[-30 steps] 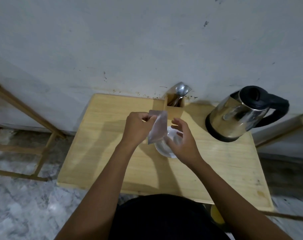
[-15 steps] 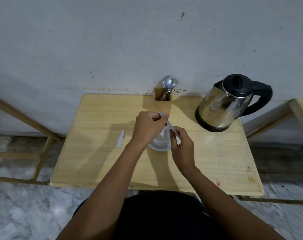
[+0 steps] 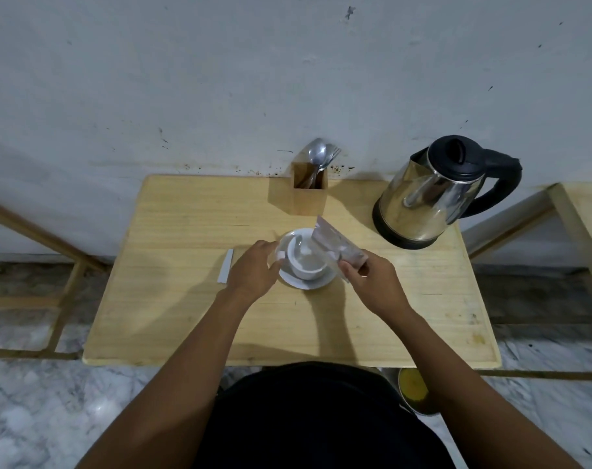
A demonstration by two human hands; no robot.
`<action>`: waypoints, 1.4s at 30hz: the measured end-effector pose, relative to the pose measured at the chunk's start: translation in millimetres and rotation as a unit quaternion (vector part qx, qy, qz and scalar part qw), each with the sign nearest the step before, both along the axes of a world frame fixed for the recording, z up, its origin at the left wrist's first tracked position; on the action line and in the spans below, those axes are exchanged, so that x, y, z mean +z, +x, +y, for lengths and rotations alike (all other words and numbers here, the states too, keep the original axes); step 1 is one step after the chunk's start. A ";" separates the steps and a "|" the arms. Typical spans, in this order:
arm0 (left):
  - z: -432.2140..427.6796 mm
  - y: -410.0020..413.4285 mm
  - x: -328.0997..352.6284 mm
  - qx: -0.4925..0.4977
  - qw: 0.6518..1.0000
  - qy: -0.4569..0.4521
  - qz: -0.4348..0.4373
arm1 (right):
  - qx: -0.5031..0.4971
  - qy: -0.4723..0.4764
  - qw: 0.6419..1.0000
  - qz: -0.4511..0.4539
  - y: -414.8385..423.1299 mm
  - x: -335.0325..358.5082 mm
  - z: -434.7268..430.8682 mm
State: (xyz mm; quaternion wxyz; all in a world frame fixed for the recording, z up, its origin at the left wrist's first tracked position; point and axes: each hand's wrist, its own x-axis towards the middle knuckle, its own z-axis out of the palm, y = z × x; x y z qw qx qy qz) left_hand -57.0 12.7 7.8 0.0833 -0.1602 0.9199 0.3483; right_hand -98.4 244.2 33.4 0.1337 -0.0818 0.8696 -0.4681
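Observation:
A white cup (image 3: 304, 262) stands on a white saucer (image 3: 316, 282) in the middle of the wooden table (image 3: 186, 316). My right hand (image 3: 376, 282) pinches a silvery sachet (image 3: 335, 245) by one end and holds it tilted over the cup, its far end above the cup's rim. My left hand (image 3: 254, 269) rests against the left side of the cup and saucer, fingers curved round them. A thin torn-off strip (image 3: 226, 266) lies on the table just left of that hand.
A steel kettle (image 3: 430, 198) with a black lid and handle stands at the back right. A wooden holder (image 3: 310, 194) with spoons and a fork sits against the wall. A small tin (image 3: 413, 390) lies on the marble floor below the table's front edge. Wooden frames flank the table.
My left hand let go of the sachet and dropped to the cup's left side. My right hand took the sachet and tipped it over the cup. The torn strip lies on the table.

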 end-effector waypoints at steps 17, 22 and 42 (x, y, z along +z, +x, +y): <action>-8.8 -9.3 -23.8 0.007 0.999 0.033 0.043 | 0.088 0.124 0.986 0.066 -30.1 17.9 -19.3; -9.0 -9.3 -23.9 0.007 0.998 0.040 0.051 | 0.069 0.115 0.982 0.129 -27.0 11.9 -22.3; -11.6 -10.3 -24.1 0.003 0.998 0.039 0.044 | 0.044 0.126 0.970 0.202 -35.4 13.6 -23.4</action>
